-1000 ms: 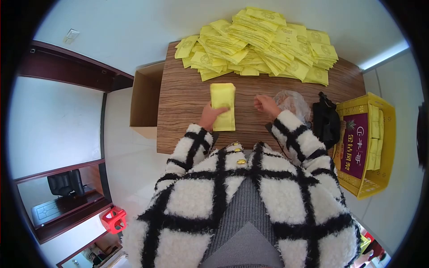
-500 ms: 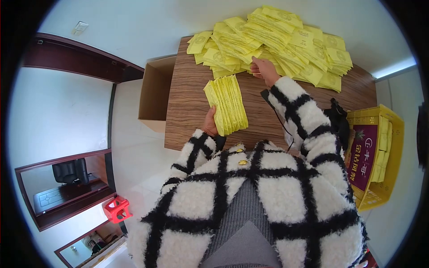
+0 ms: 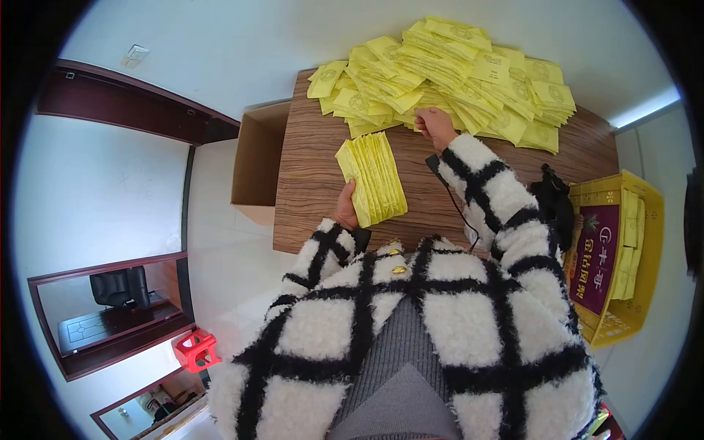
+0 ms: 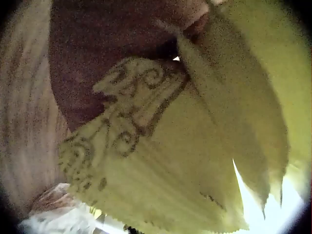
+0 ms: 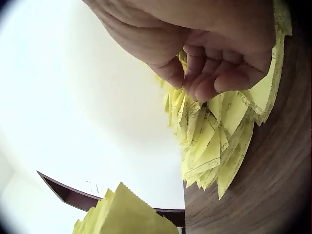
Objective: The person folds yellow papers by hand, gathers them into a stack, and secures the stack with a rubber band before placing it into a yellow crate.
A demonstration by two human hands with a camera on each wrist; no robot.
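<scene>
We are seeing a loose heap of yellow paper packets [image 3: 447,73] lying along the far side of the wood-grain table [image 3: 315,183]. The right hand [image 3: 434,126] is touching its near edge. Nearer and to the left, the left hand [image 3: 346,209] is gripping a fanned bundle of yellow packets [image 3: 372,178] over the tabletop. An open cardboard box [image 3: 257,161] is sitting left of the table, a yellow plastic crate [image 3: 620,257] right of it, a black bag [image 3: 555,205] between.

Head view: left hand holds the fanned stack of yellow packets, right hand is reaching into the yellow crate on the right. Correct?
Not quite. The left hand does hold the fanned stack of yellow packets, but the right hand is at the edge of the packet pile at the far side of the table, not in the yellow crate. The head view shows it.
</scene>
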